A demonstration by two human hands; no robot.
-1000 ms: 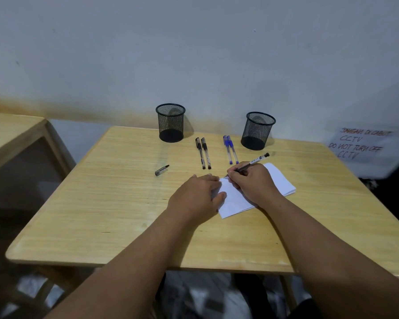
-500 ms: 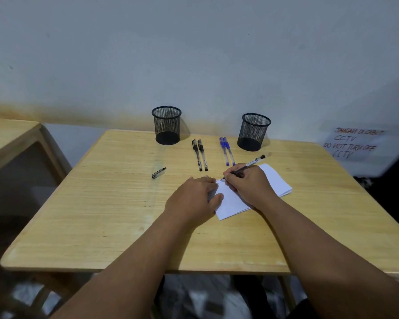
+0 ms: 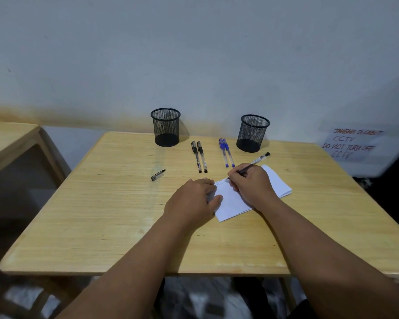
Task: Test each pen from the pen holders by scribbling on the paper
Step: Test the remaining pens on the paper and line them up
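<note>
We look down on a pale wooden table (image 3: 115, 203) set against a grey-white wall; at its far edge stand two black wire-mesh pen holders, the left holder (image 3: 165, 127) and the right holder (image 3: 253, 133), both upright and well apart. Near the middle, toward the right, lies a small stack of white paper (image 3: 234, 203), its long axis running from near-left to far-right. Our left hand (image 3: 192, 200) rests flat on the paper's left edge, fingers relaxed and pressing it down; our right hand (image 3: 251, 184) lies over the sheet with fingers curled round a black-capped clear pen (image 3: 256, 161); its tip touches the paper's far-left corner beside a few scribbled lines, and its tail points far and right, toward the right holder. Between the holders lie two black pens (image 3: 199, 157) side by side and two blue pens (image 3: 226, 152) side by side, all lengthwise from far to near; to the left lies a loose black pen cap (image 3: 158, 175), angled far-right.
</note>
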